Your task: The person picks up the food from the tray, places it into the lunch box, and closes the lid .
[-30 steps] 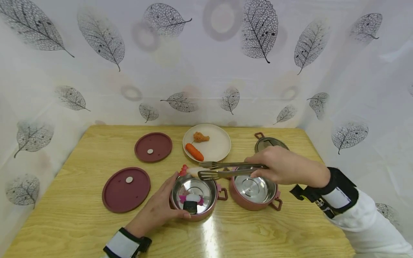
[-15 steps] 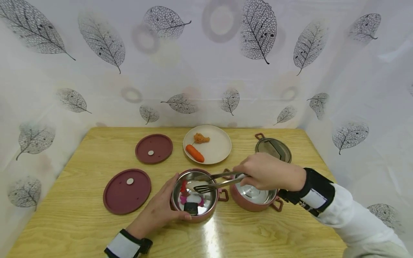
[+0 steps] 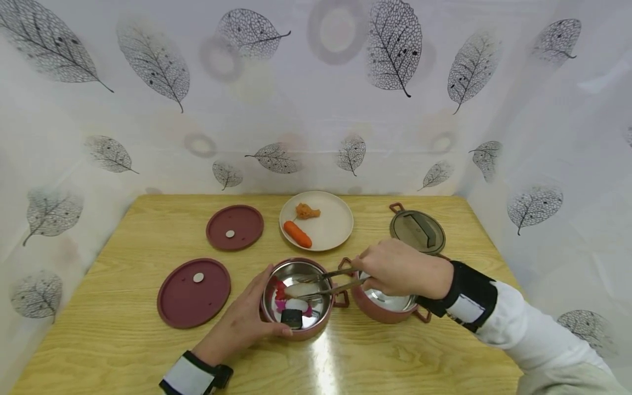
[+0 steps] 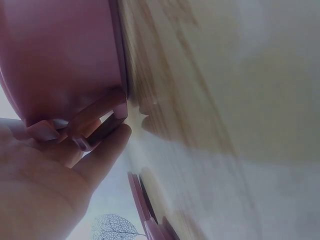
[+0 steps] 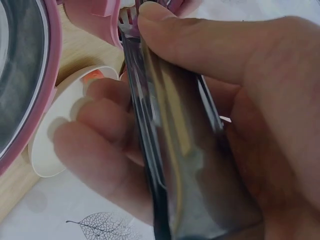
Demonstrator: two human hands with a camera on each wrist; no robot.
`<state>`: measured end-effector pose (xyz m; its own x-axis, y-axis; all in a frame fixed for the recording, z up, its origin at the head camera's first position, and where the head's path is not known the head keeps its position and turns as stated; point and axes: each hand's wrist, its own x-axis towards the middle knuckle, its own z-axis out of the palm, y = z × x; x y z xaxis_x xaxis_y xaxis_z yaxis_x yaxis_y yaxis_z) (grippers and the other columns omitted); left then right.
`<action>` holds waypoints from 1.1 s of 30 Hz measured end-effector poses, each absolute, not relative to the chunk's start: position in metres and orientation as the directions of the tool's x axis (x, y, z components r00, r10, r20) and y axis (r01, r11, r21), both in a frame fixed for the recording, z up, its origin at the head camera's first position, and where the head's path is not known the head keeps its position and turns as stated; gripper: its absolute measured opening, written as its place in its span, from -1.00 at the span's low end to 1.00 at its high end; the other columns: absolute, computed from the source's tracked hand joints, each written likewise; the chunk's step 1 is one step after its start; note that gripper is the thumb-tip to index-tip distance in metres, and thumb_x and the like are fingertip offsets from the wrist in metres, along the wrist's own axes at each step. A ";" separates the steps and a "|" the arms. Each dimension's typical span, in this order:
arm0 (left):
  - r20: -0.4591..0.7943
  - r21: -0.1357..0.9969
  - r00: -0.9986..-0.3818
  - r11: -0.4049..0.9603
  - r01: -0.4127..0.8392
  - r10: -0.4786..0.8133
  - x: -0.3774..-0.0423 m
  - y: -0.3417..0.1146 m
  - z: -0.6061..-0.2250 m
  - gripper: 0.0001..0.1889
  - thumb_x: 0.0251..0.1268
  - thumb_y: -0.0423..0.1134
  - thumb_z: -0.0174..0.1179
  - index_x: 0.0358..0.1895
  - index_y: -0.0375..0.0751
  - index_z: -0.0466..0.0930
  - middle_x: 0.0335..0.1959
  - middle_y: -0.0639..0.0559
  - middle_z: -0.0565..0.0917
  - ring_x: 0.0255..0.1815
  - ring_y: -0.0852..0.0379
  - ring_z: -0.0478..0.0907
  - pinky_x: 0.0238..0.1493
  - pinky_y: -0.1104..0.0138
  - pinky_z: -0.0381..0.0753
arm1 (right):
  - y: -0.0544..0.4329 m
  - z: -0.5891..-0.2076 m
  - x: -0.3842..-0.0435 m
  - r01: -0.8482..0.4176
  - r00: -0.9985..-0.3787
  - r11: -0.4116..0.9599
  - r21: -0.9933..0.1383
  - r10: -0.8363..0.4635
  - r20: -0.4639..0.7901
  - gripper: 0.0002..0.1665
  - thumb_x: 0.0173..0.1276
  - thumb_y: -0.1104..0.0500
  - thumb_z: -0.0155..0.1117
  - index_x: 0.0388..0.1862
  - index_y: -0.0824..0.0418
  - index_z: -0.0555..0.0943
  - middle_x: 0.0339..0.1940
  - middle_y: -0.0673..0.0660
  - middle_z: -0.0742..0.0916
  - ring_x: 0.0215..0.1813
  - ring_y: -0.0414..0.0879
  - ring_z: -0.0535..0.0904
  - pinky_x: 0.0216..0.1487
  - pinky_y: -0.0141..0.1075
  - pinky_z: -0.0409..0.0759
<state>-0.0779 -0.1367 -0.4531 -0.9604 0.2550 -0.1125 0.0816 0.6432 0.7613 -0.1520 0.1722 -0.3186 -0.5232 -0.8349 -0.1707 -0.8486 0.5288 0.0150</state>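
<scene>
We had the right hand [image 3: 395, 266] clamped on metal tongs [image 3: 342, 285], fingers and thumb wrapped round the handle end, tips down inside the left pot [image 3: 316, 327]. Tong tips sat either side of a pale, red-ended food piece [image 3: 298, 289], also inside that pot; we couldn't tell whether it touched the pot floor. Just nearside of it: a white piece [image 3: 296, 304] with pink-purple at both sides, then a dark block [image 3: 291, 319]. We had the left hand [image 3: 242, 315] gripping the same pot on its left side, thumb at the near rim, fingers about the side handle [image 4: 97, 117]. Just right of it, under the right hand: a second pink pot [image 3: 377, 314]. Beyond: cream plate [image 3: 336, 222] with drumstick [image 3: 307, 211] and orange sausage-shaped piece [image 3: 297, 234]. Far right: round dark lid [image 3: 410, 233], bar handle on top. Left: two maroon discs [image 3: 194, 296], well apart from the plate's food.
</scene>
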 end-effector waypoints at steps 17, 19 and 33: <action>-0.111 0.756 -0.961 0.649 0.085 0.255 -0.078 -0.137 -0.454 0.37 -0.27 0.35 0.51 0.62 0.06 -0.18 0.60 -0.13 0.08 0.57 -0.15 0.10 0.42 -0.17 0.28 | 0.200 -0.308 -0.177 -0.753 -0.655 0.649 -0.112 -0.755 0.028 -0.82 0.33 0.05 0.39 -0.29 0.09 0.57 -0.61 -0.15 0.51 -0.57 -0.35 0.35 -0.50 -0.42 0.34; -0.110 0.758 -0.960 0.646 0.085 0.256 -0.079 -0.137 -0.454 0.37 -0.27 0.35 0.51 0.62 0.06 -0.17 0.60 -0.12 0.08 0.57 -0.15 0.10 0.42 -0.17 0.28 | 0.203 -0.314 -0.184 -0.707 -0.705 0.695 -0.132 -0.708 0.045 -0.81 0.34 0.05 0.37 -0.24 0.13 0.59 -0.62 -0.11 0.52 -0.60 -0.33 0.36 -0.53 -0.41 0.36; -0.100 0.758 -0.961 0.645 0.094 0.258 -0.079 -0.138 -0.456 0.38 -0.28 0.36 0.51 0.62 0.00 -0.15 0.59 -0.11 0.11 0.57 -0.12 0.11 0.44 -0.16 0.26 | 0.218 -0.361 -0.230 -0.467 -0.842 0.829 -0.307 -0.523 -0.133 -0.56 0.43 0.07 0.27 0.11 0.36 0.53 -0.42 0.08 0.63 -0.50 -0.18 0.50 -0.49 -0.33 0.41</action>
<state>-0.0786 -0.1375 -0.4556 -0.9610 0.2576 -0.1002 0.0938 0.6450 0.7584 -0.2300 0.2181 -0.3613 -0.8421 -0.5228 -0.1327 -0.4666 0.8295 -0.3070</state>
